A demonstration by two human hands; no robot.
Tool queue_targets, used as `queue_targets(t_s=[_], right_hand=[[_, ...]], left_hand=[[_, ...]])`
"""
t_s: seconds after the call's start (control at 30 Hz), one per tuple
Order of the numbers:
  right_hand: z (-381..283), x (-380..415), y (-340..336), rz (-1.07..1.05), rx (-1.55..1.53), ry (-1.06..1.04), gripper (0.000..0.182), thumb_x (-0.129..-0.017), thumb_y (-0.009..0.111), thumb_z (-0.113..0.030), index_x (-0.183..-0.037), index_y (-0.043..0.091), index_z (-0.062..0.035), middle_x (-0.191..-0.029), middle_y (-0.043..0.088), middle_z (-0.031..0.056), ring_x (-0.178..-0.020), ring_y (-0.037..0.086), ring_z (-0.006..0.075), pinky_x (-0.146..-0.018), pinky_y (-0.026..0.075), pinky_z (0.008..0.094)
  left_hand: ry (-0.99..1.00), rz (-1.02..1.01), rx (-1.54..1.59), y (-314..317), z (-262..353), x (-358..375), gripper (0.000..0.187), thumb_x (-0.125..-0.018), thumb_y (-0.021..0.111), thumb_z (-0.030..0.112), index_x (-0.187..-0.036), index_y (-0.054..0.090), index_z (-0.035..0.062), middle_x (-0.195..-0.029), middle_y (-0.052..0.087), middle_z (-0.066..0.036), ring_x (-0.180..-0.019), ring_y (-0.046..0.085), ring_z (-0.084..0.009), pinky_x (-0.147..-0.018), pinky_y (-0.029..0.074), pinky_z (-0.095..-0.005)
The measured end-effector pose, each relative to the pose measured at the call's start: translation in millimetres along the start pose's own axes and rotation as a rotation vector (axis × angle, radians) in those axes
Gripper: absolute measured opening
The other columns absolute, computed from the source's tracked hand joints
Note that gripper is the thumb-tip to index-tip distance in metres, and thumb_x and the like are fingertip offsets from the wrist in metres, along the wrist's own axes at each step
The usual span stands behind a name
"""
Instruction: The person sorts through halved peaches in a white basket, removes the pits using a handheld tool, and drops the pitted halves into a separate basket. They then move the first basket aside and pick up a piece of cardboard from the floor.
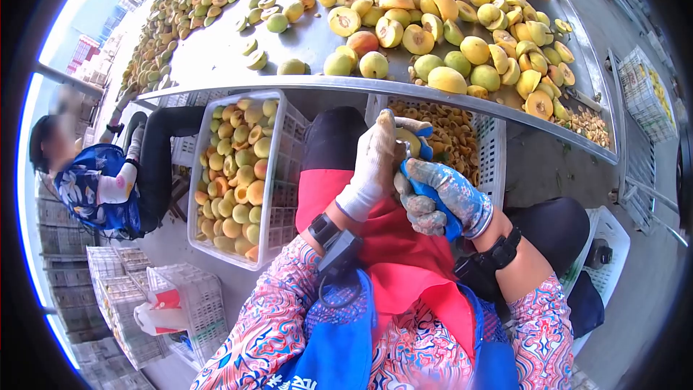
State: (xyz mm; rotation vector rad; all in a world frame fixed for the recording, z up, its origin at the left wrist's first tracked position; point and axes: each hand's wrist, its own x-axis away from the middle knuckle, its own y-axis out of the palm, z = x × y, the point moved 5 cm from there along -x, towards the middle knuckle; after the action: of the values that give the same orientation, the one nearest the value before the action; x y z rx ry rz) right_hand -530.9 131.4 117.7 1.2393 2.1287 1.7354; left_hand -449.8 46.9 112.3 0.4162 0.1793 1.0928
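Observation:
In a white glove, my left hand is closed round a yellowish fruit, above my lap. My right hand, in a dirty blue and white glove, is wrapped round a blue-handled tool and meets the left hand at the fruit. The tool's working end is mostly hidden by the fingers and the fruit. Just beyond the hands lies the metal table's edge, with whole and halved fruit on it. Below that edge, a crate holds small brown-orange pieces.
A white crate full of fruit stands at the left. Further left sits a co-worker. More crates stand at the lower left. A white crate with dark items is at the right, another beyond the table.

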Motion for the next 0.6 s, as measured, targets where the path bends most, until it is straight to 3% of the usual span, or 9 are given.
queue_targets(t_s=[0.1, 0.2, 0.27, 0.33, 0.4, 0.47, 0.5, 0.53, 0.6], right_hand=[[-5.8, 3.7, -0.5, -0.024, 0.034, -0.028, 0.032, -0.097, 0.049, -0.041, -0.092, 0.057, -0.0107, -0.058, 0.045, -0.0006, -0.04, 0.039, 0.012, -0.037, 0.034, 0.0247], [-9.4, 12.6, -3.5, -0.032, 0.064, -0.071, 0.03, -0.096, 0.053, -0.04, -0.093, 0.057, -0.0106, -0.058, 0.046, 0.0011, -0.039, 0.038, 0.0113, -0.037, 0.033, 0.0241], [-21.1, 22.9, -11.2, 0.143, 0.207, -0.128, 0.03, -0.096, 0.053, -0.039, -0.094, 0.058, -0.0093, -0.064, 0.051, 0.0025, -0.047, 0.046, 0.0119, -0.04, 0.038, 0.0249], [-40.9, 22.0, -23.3, 0.469, 0.975, -0.132, 0.026, -0.095, 0.053, -0.032, -0.096, 0.059, -0.0069, -0.074, 0.06, 0.0081, -0.061, 0.059, 0.0211, -0.05, 0.046, 0.0337], [-39.1, 12.2, -66.3, 0.496, 1.975, -0.207, 0.025, -0.093, 0.052, -0.026, -0.099, 0.06, -0.0023, -0.086, 0.064, 0.0167, -0.078, 0.062, 0.034, -0.064, 0.049, 0.0437], [-24.6, 17.4, -89.9, 0.319, 2.08, -0.104, 0.035, -0.093, 0.054, -0.033, -0.098, 0.053, 0.0019, -0.07, 0.059, 0.0192, -0.053, 0.062, 0.0221, -0.047, 0.046, 0.0362], [-21.7, 16.2, -88.5, 0.369, 1.953, -0.021, 0.034, -0.092, 0.055, -0.032, -0.097, 0.053, 0.0019, -0.067, 0.058, 0.0171, -0.051, 0.061, 0.0219, -0.046, 0.045, 0.0361], [-19.0, 15.5, -88.6, 0.423, 1.828, 0.062, 0.034, -0.092, 0.056, -0.031, -0.096, 0.053, 0.0018, -0.065, 0.057, 0.0149, -0.048, 0.059, 0.0217, -0.045, 0.045, 0.036], [-18.1, 9.1, -81.4, 0.512, 1.741, -0.04, 0.035, -0.092, 0.057, -0.033, -0.095, 0.053, 0.0021, -0.061, 0.054, 0.012, -0.045, 0.057, 0.0211, -0.042, 0.044, 0.0356]], left_hand=[[-0.242, 0.059, 0.272, -2.5, -14.7, -11.8, 0.076, -0.094, 0.03, 0.066, -0.109, 0.06, -0.0023, -0.078, 0.064, -0.014, -0.067, 0.064, -0.0234, -0.061, 0.055, -0.0336], [-0.217, 0.025, 0.519, -18.5, -13.6, -25.1, 0.076, -0.095, 0.027, 0.066, -0.11, 0.058, -0.0019, -0.077, 0.064, -0.015, -0.066, 0.064, -0.0252, -0.061, 0.056, -0.0352], [-0.217, 0.163, 0.229, -28.2, -4.5, -29.4, 0.073, -0.096, 0.026, 0.065, -0.112, 0.059, 0.0019, -0.078, 0.065, -0.014, -0.055, 0.06, -0.0199, -0.044, 0.048, -0.0305], [-0.166, 0.17, 0.071, -38.1, 19.8, -22.2, 0.07, -0.097, 0.026, 0.063, -0.113, 0.06, 0.0043, -0.078, 0.067, -0.012, -0.046, 0.054, -0.0147, -0.035, 0.039, -0.0259], [-0.058, 0.249, -0.068, -60.5, 38.0, -14.5, 0.067, -0.098, 0.024, 0.061, -0.114, 0.061, 0.0073, -0.075, 0.067, -0.009, -0.042, 0.05, -0.0108, -0.033, 0.036, -0.0225], [-0.088, 0.34, -0.09, -93.9, 52.0, 2.9, 0.065, -0.098, 0.025, 0.06, -0.117, 0.061, 0.01, -0.077, 0.066, -0.007, -0.044, 0.051, -0.0099, -0.034, 0.037, -0.0217], [-0.009, 0.387, -0.15, -119.4, 52.8, 11.0, 0.06, -0.099, 0.027, 0.057, -0.12, 0.06, 0.0114, -0.078, 0.063, -0.006, -0.044, 0.052, -0.0105, -0.033, 0.038, -0.0227], [0.036, 0.406, -0.191, -146.0, 52.6, 25.5, 0.051, -0.101, 0.035, 0.049, -0.124, 0.058, 0.0094, -0.08, 0.061, -0.004, -0.053, 0.053, -0.0074, -0.043, 0.042, -0.0208], [0.231, 0.492, -0.478, -205.0, 42.2, 56.6, 0.044, -0.101, 0.041, 0.041, -0.126, 0.056, 0.0078, -0.083, 0.06, -0.003, -0.065, 0.052, -0.0067, -0.057, 0.044, -0.0214]])
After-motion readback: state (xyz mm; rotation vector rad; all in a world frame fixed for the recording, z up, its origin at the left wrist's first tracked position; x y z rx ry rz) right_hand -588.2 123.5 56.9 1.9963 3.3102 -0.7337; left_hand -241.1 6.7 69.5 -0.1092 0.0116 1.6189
